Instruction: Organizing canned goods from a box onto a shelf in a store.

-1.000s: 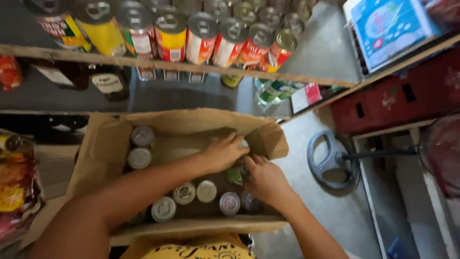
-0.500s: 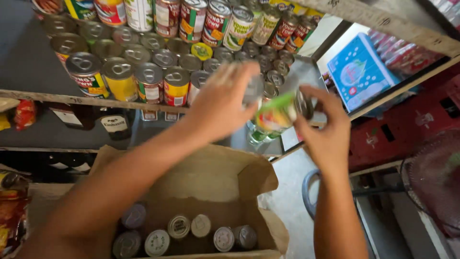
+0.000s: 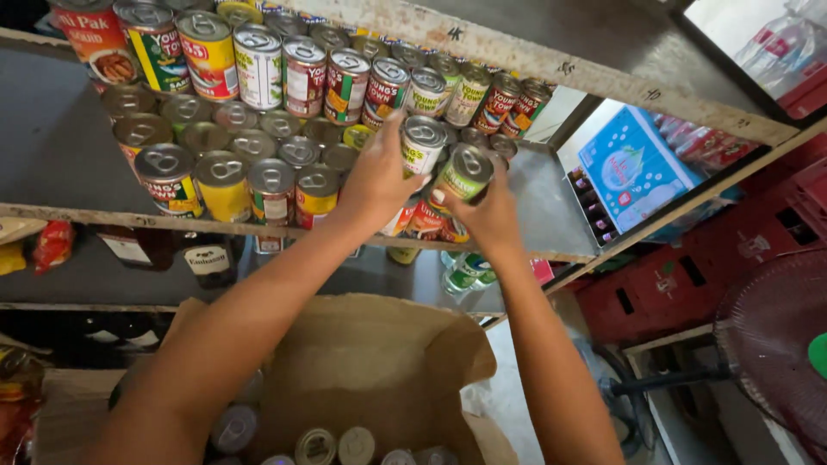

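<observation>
Gripping a green-labelled can (image 3: 463, 176), upright, the right hand (image 3: 487, 215) clamped it just right of the left hand's (image 3: 379, 176) white-labelled can (image 3: 422, 145) above the shelf (image 3: 551, 207).

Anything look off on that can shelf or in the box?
Nothing spilled or visibly dented. The shelf edge is rusty and chipped. The can in the right hand is tilted, not yet set down; the left hand grips an upright can.

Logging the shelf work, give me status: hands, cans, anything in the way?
Left hand grips a can at the shelf. Right hand grips a green-labelled can beside it. Stacked cans crowd the left; open carton below.
</observation>
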